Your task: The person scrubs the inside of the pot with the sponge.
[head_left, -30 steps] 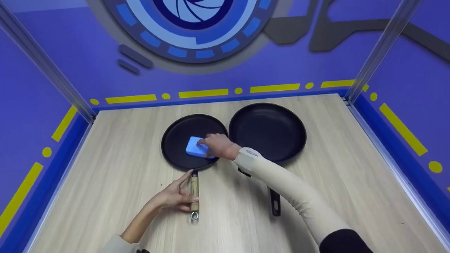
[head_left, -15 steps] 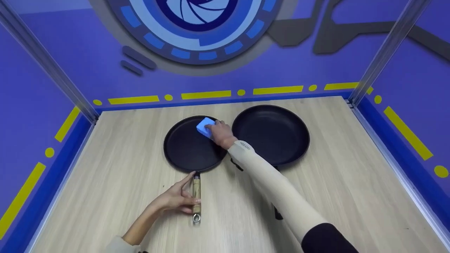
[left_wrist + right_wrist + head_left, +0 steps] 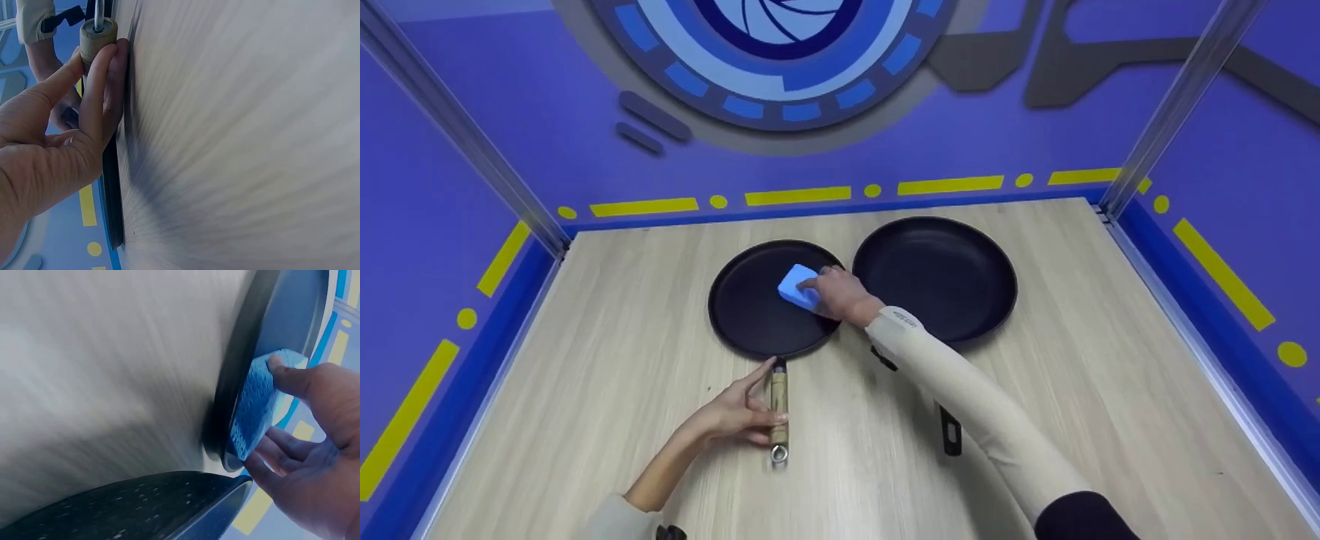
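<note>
A shallow black frying pan [image 3: 750, 315] with a wood-look handle [image 3: 779, 390] lies left of centre in the head view. My left hand [image 3: 739, 411] grips that handle between thumb and fingers; in the left wrist view the fingers pinch its end, close to a metal hanging ring. Over the pan's right half, my right hand [image 3: 844, 292] holds a blue sponge [image 3: 797, 286]. The right wrist view shows the thumb on one side of the porous sponge [image 3: 256, 405] and the fingers on the other, with the sponge against the pan's inner surface.
A larger, deeper black frying pan [image 3: 937, 277] sits right beside the first, its black handle [image 3: 951, 435] pointing toward me, partly under the right forearm. Blue-purple panels [image 3: 780, 169] border the wooden tabletop [image 3: 607, 315] at the back and both sides.
The right hand first carried the sponge from the pan's lower middle to its upper right, then slightly back toward me. The left hand keeps its grip on the handle.
</note>
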Available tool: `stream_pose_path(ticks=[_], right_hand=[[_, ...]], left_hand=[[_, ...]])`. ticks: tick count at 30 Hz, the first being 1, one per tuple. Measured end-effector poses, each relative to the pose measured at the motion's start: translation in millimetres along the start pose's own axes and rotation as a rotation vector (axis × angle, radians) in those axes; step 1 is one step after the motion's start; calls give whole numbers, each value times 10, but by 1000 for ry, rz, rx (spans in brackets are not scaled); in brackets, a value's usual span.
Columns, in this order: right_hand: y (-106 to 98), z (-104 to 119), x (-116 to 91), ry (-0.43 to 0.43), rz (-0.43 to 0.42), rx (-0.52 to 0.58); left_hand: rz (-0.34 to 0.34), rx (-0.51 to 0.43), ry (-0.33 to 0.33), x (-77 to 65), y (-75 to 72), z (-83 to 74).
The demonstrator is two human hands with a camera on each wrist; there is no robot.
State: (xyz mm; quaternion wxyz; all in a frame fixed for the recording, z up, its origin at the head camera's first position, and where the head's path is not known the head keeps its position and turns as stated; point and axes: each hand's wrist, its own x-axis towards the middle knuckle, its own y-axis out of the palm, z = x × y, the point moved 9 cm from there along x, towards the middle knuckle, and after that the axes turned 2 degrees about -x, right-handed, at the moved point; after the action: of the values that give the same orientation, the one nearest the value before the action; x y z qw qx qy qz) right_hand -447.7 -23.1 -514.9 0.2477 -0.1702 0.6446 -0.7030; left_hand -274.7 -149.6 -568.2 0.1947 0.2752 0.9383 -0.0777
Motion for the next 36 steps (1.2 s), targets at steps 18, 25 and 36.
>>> stream_pose_path(ticks=[18,25,36], right_hand=[[22,201,-234,-231,14,174],[81,502,-223,-314,43,218],[83,725,-116,-291,37,213]], left_hand=[[8,39,-7,-13,-3,-28],[31,16,11,-22,6,-19],[34,25,14,-14,8,-48]])
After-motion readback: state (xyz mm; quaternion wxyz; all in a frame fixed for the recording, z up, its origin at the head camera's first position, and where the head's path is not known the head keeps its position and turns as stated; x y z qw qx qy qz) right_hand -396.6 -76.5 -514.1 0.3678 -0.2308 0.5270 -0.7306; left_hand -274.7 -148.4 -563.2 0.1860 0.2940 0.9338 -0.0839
